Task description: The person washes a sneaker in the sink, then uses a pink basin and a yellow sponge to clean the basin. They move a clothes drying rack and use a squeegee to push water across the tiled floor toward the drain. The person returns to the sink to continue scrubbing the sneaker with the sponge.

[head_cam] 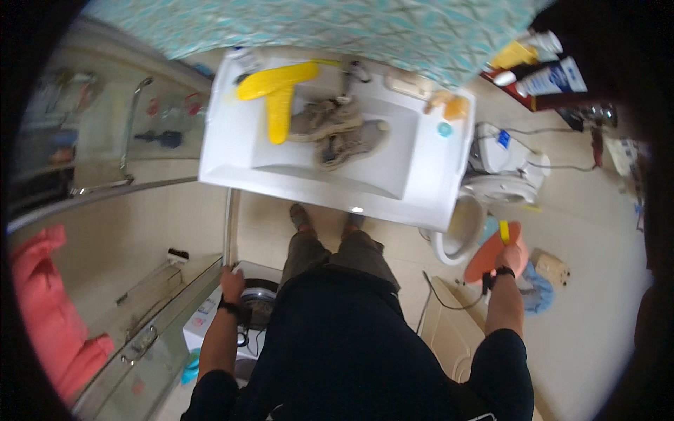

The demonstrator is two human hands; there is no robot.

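Observation:
A pair of muddy-looking brown lace-up shoes [337, 134] lies in the basin of a white washbasin [226, 152] before me. Two yellow shoe insoles [279, 116] overlap on its left side, one reaching into the basin. Low on the left, my left hand [232, 284] has curled fingers beside the glass shower door's metal edge and above a front-loading washing machine [202, 321]. Whether it grips anything is unclear. My right hand [509, 259] overlaps an orange-pink plastic item [487, 258], near a small yellow piece [504, 232]; a grip on either cannot be made out.
A faucet [347, 76], a soap dish [409, 85] and an orange sponge-like item [456, 108] sit along the washbasin's back. To the right stands a toilet [458, 231] with its lid raised. A beige door [447, 321] lies behind it. Pink cloth [50, 310] hangs at far left.

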